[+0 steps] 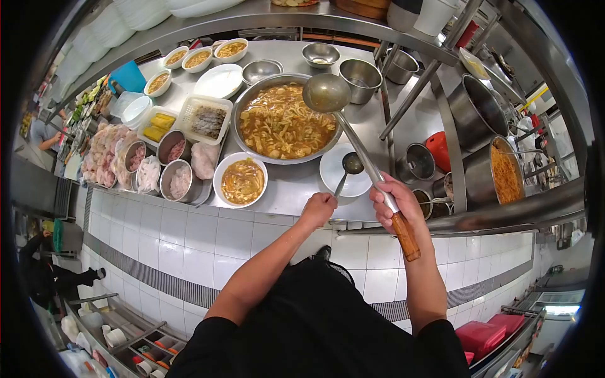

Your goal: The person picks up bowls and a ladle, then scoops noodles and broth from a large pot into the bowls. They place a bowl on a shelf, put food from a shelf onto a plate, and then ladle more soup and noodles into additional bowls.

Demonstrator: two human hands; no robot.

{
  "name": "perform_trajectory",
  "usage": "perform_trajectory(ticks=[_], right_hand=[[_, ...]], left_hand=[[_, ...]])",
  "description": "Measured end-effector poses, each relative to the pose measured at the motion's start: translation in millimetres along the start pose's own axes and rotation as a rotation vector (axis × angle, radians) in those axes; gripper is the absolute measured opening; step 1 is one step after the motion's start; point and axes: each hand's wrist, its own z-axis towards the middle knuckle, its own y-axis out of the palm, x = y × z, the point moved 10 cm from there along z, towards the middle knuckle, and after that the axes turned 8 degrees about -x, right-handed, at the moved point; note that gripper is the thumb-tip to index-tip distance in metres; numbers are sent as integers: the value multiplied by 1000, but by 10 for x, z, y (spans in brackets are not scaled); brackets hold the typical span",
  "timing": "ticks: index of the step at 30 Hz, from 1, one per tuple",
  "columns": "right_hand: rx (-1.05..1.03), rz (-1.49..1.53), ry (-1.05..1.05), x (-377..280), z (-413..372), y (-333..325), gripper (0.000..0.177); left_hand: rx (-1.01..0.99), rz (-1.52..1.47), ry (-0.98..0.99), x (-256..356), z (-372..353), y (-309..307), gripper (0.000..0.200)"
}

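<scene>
My right hand [394, 200] grips the wooden handle of a long steel ladle [326, 93], whose bowl hangs over the right rim of a large metal pan of noodles in orange sauce [283, 123]. My left hand [318, 208] holds the handle of a small spoon [351, 165] that rests in an empty white bowl [334, 170]. Left of that bowl stands a white bowl filled with noodles and sauce [241, 181].
On the steel counter [296, 192] are filled white bowls [197, 58] at the back, steel bowls [320, 54], a white basket of meat [205, 120], steel tins [176, 179] and raw meat. Pots [504, 173] stand at right. People are at far left.
</scene>
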Motion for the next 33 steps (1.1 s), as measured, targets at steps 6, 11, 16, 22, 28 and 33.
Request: perform_trajectory(ticks=[6,11,16,22,28,33], right_hand=[[35,-78,12,34,89,-65,39],[3,-26,15,98,111,-4,47],[13,-77,-7,94,117,72,66],[-79,-87,3,91,129,222,71],[-21,-76,31,109,75,112,66],[-32,-140,38,54,141,-38,69]], left_hand=[[53,86,100,76,-124,-25,29],[-56,7,93,-30,-42,109,24],[-120,-135,609,910,66,454,17],[238,980,695,1993,601,1316,6],[234,837,846,1876,927,1695,9],[156,642,567,1771,732,1405,30]])
